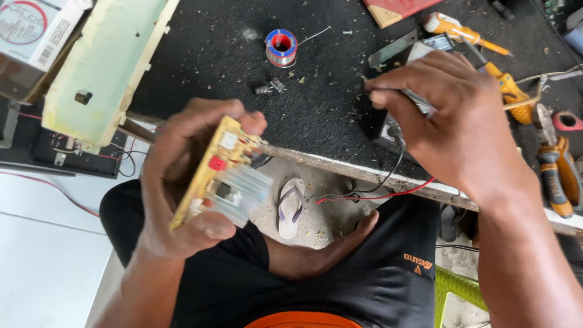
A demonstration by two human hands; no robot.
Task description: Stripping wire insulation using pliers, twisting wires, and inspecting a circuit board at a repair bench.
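Over my lap, my left hand (182, 182) clamps the yellow circuit board (209, 173) edge-up, exposing its heatsink (243, 194); my right hand (443, 121) pinches a soldering iron (419, 100).

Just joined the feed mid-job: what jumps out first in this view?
The left hand grips a yellow circuit board on edge, a silver heat sink on its face, above the lap. The right hand holds a slim tool over the black bench. A solder spool sits behind; orange-handled pliers lie far right.
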